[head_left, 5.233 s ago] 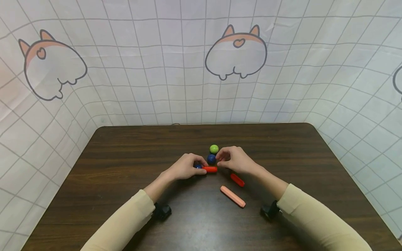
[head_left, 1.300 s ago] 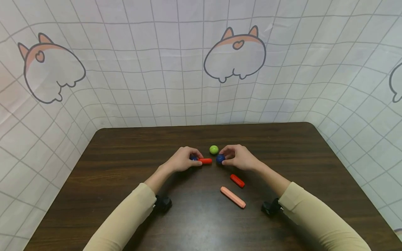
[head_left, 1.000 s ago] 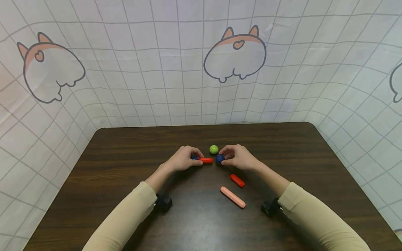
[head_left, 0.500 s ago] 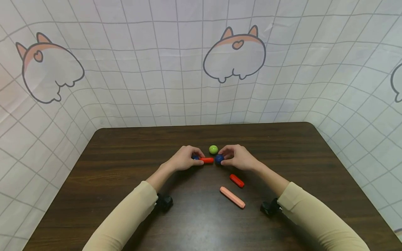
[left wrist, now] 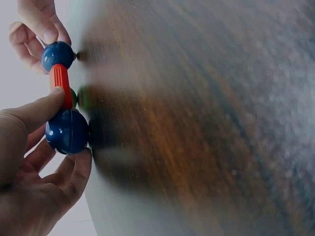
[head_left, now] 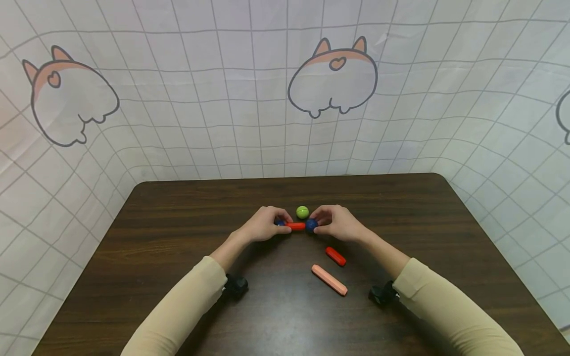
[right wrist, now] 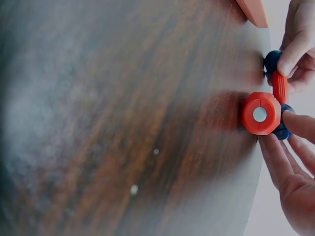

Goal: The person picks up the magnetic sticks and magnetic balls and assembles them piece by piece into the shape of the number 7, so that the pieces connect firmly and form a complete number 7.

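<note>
My left hand [head_left: 262, 225] pinches a short red magnetic rod [head_left: 296, 226] and the blue ball [left wrist: 69, 132] at its left end; the thumb presses on the rod in the left wrist view. At the rod's other end sits a second blue ball [head_left: 311, 226], held between thumb and fingers of my right hand [head_left: 340, 223]. Rod and both balls form one straight line, with the balls appearing to touch its ends. Just behind lies a green ball [head_left: 303, 212], apart from the right fingers.
Another red magnetic rod [head_left: 336, 256] lies loose nearer the front; its end shows a silver disc in the right wrist view. Beside it is a longer salmon-coloured rod [head_left: 329, 280]. A dark wooden table [head_left: 178, 237] carries everything, with a white gridded cloth [head_left: 200, 99] behind.
Earlier the right hand took hold of the blue ball by the green one and drew it right. The left hand then brought the red rod rightward, closing the gap to that ball.
</note>
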`<state>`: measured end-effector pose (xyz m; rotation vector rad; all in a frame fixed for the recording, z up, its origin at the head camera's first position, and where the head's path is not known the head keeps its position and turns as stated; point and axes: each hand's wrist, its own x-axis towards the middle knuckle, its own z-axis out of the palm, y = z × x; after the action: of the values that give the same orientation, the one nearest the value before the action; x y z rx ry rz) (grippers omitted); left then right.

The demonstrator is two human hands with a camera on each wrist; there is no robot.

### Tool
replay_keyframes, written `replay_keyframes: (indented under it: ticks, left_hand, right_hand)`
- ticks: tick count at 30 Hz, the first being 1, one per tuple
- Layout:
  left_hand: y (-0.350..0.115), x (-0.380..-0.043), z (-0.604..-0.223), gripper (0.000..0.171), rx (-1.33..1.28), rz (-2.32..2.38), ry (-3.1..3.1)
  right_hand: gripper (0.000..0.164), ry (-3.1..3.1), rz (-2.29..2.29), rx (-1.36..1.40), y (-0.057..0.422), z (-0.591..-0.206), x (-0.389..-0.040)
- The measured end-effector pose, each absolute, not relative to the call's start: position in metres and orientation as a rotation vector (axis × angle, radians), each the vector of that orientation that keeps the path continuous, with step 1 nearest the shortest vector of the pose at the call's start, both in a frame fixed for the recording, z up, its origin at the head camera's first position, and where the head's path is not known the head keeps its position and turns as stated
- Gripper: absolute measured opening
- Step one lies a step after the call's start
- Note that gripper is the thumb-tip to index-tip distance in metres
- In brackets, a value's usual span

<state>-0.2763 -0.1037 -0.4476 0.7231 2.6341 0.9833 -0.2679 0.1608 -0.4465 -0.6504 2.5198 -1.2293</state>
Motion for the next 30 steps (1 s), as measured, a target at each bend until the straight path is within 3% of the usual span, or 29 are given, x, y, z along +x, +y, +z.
replay_keyframes:
  ticks: [30]
  left_hand:
    - [-0.097, -0.276, -0.451, 0.015, 0.711, 1.001, 2.653]
  right_hand:
    - [0.028, 2.564, -1.215, -0.605, 0.175, -0.446, -0.264]
